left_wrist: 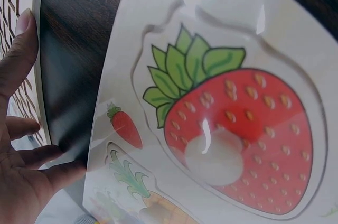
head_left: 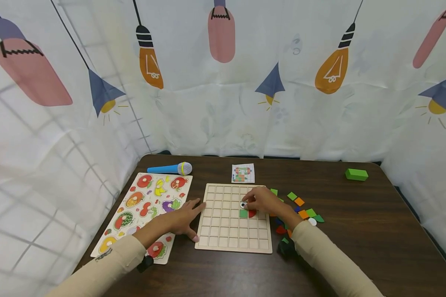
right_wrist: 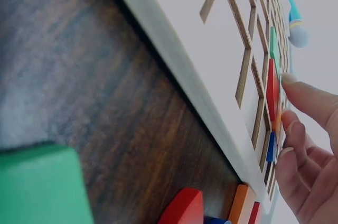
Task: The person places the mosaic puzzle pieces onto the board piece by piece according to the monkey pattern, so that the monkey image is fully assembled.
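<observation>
A pale wooden grid board (head_left: 223, 232) lies mid-table. My left hand (head_left: 183, 218) rests at its left edge with fingers spread, thumb touching the rim in the left wrist view. Over the board's upper right part, my right hand (head_left: 263, 200) pinches a white round piece with a black eye dot (head_left: 243, 204) down at the grid. Just below it sit a green square piece (head_left: 243, 213) and a red piece (head_left: 252, 213). In the right wrist view, the fingers partly hide the pinched piece, and a blue piece (right_wrist: 271, 147) shows beside them.
A fruit puzzle board (head_left: 134, 194) lies left, under my left forearm. Behind it is a blue toy microphone (head_left: 165, 169). A pattern card (head_left: 243, 173) lies beyond the grid. Loose coloured pieces (head_left: 303, 214) scatter to the right; a green block (head_left: 357, 174) sits far right.
</observation>
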